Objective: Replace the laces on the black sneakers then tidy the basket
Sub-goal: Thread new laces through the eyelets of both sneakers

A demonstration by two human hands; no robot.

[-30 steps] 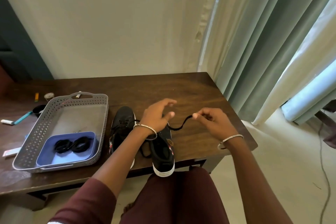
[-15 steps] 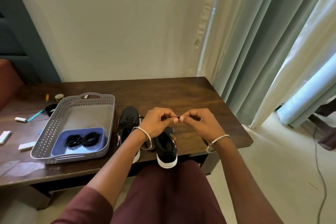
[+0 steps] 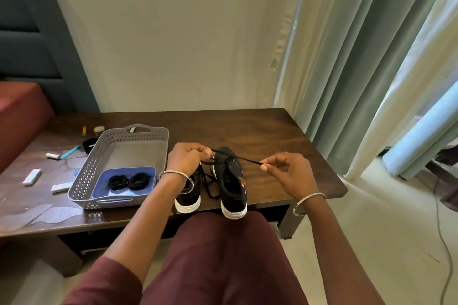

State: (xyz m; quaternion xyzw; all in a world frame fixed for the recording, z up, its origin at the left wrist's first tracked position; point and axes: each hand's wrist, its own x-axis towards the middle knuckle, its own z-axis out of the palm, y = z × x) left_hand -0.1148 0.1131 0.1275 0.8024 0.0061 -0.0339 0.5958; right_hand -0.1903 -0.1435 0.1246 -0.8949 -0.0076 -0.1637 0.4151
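Drawn apart since half a second earlier, when they had been held close together, the two hands were now spread left and right with a black cord pulled straight between them. On the dark wooden table a grey perforated basket was set to the left, and in its near end a blue tray was seen holding coiled laces. Just right of the basket the left sneaker and the right sneaker were stood side by side, heels at the near edge. The left hand was clenched on one end of the lace above the left sneaker, and the right hand was pinched on the other end, to the right of the right sneaker. The lace was thus stretched between both grips, crossing over the far part of the right sneaker, where it appeared to be threaded; loose lace was also seen lying between the shoes. The lace was judged light, thin and limp, with no stiffness of its own, so it would best be pinched close to its tip for threading. The sneakers were judged light, best steadied by the heel or side.
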